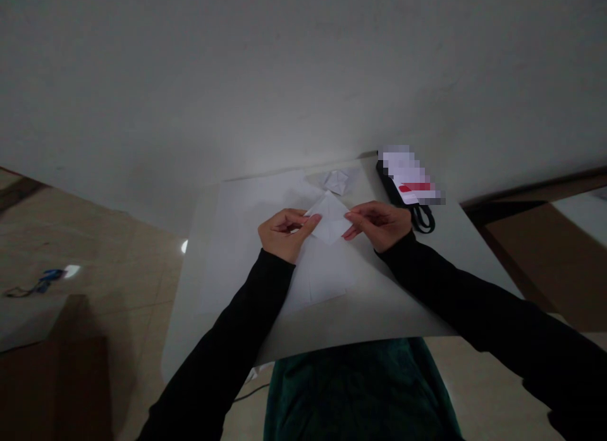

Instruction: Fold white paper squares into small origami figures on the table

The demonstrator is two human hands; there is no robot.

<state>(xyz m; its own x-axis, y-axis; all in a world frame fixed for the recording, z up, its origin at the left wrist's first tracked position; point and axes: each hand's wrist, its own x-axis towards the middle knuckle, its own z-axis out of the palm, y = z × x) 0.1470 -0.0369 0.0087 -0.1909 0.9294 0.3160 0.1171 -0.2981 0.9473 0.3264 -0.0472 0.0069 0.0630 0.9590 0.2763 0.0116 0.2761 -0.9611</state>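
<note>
A diamond-shaped piece of folded white paper lies at the middle of the table, under my hands. My left hand pinches its left corner between fingers and thumb. My right hand holds its right side with the fingertips. Above it, beyond my fingers, sits a small crumpled or folded white paper form. Beneath my forearms lies a large white paper sheet, partly hidden by the folded piece and shadow.
The pale table stands against a white wall. At its far right edge lie a black cable and a white package with a red mark, blurred. Tiled floor surrounds the table, with a blue cord on it at left.
</note>
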